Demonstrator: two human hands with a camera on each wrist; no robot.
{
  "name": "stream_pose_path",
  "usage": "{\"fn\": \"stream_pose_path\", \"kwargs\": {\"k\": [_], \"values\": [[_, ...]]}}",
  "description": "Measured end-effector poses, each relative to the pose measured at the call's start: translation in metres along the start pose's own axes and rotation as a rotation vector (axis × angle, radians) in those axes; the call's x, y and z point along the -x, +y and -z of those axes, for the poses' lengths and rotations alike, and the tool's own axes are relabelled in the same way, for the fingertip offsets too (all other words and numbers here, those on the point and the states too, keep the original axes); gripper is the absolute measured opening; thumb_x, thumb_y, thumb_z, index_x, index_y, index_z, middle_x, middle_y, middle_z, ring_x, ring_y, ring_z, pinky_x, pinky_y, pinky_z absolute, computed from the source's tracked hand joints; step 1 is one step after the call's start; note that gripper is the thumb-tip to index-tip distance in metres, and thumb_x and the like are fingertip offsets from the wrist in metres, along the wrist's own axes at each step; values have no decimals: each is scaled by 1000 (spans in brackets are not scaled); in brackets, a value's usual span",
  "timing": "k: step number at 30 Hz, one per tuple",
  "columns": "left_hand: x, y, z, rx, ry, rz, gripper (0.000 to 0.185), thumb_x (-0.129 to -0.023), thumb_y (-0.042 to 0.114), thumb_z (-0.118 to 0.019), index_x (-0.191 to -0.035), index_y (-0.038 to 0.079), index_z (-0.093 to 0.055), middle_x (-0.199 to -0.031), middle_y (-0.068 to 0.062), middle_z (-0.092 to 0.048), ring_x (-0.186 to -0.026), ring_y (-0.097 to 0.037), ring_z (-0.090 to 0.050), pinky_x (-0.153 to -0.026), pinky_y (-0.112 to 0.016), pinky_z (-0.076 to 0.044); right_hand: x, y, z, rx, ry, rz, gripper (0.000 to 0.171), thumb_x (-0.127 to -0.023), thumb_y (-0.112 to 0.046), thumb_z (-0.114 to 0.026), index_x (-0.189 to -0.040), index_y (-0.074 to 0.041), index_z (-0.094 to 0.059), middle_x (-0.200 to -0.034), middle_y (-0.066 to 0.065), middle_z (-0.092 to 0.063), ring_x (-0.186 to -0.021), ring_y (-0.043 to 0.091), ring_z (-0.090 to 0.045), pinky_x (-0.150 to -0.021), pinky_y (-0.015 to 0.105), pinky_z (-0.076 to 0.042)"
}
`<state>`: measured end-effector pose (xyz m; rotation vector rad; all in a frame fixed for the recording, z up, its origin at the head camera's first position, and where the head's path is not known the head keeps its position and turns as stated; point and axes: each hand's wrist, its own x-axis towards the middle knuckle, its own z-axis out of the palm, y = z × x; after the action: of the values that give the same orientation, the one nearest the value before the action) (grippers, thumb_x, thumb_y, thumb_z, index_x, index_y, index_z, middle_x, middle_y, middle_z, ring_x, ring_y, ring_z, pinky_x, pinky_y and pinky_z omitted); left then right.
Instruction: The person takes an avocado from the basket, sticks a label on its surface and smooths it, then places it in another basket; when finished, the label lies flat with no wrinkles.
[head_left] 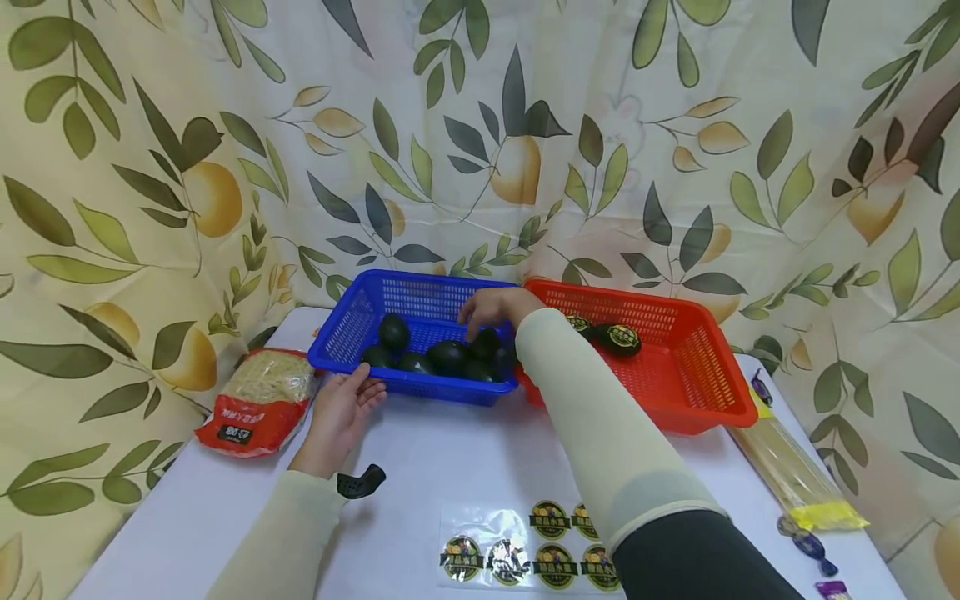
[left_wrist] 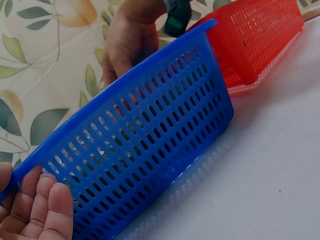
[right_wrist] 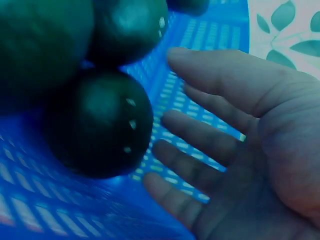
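My left hand [head_left: 339, 417] holds the front left rim of a blue basket [head_left: 442, 385], thumb over the edge and fingers against the outer wall [left_wrist: 135, 145]. Several dark green avocados [head_left: 448, 357] lie in the basket, mostly along its front side. My right hand [head_left: 495, 307] reaches into the basket's right part, above the avocados there. In the right wrist view its fingers are spread and relaxed, and a small gap separates them from the nearest avocado [right_wrist: 100, 125]. Nothing lies in that palm.
A red basket [head_left: 701, 367] at right holds avocados with gold-black labels [head_left: 621, 338]. A clear sheet of round stickers [head_left: 553, 567] lies at the table's front. Left stands a red-and-clear food bag [head_left: 258, 404]; right lie a long yellow-ended packet [head_left: 795, 475] and small purple packets [head_left: 810, 546].
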<state>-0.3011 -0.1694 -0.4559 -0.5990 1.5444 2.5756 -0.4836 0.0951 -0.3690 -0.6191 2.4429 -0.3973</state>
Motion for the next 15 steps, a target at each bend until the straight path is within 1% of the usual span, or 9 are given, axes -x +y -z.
{"fn": "stream_pose_path", "kwargs": {"k": [4,7,9,12,13,15], "values": [[0,-4,2,-16,6,-6,24,-109,29,-55,-124,13,-48,-107,-5,-64,-102,-18,-63,-95,-27,-58,-3,3,3,-50,-176,-71,59,-93,-24,-76,-149,-23,-57,-159,12,-43,-145,42,-39,-114,65,-40],[-1,-6,2,-22,15,-5,26,-109,30,-56,-125,11,-48,-107,-6,-64,-102,-18,-64,-94,-28,-58,-4,4,5,-100,-261,-122,61,-93,-17,-76,-150,-24,-56,-160,13,-42,-144,45,-41,-110,64,-45],[-2,-6,2,-30,15,-4,27,-109,30,-56,-125,11,-48,-108,-6,-64,-103,-19,-64,-94,-28,-58,-6,4,5,-122,-290,-150,62,-93,-14,-76,-151,-25,-55,-161,13,-41,-143,47,-42,-109,64,-46],[-3,-4,2,-33,20,-4,28,-108,31,-56,-126,11,-48,-110,-7,-63,-105,-20,-64,-95,-29,-58,-8,2,6,-140,-305,-182,64,-92,-13,-77,-151,-24,-55,-161,14,-41,-143,47,-43,-109,63,-46],[-3,-3,2,-30,24,-5,28,-108,31,-56,-126,11,-48,-111,-7,-63,-105,-20,-63,-95,-29,-58,-9,0,6,-138,-305,-190,65,-91,-13,-78,-151,-25,-55,-161,15,-42,-143,46,-43,-110,64,-46],[-4,-1,2,-30,30,-11,27,-109,31,-56,-126,11,-48,-111,-8,-62,-106,-20,-63,-96,-29,-58,-12,-2,7,-91,-298,-197,66,-88,-16,-82,-149,-26,-57,-160,15,-44,-142,43,-44,-110,63,-46]]}}
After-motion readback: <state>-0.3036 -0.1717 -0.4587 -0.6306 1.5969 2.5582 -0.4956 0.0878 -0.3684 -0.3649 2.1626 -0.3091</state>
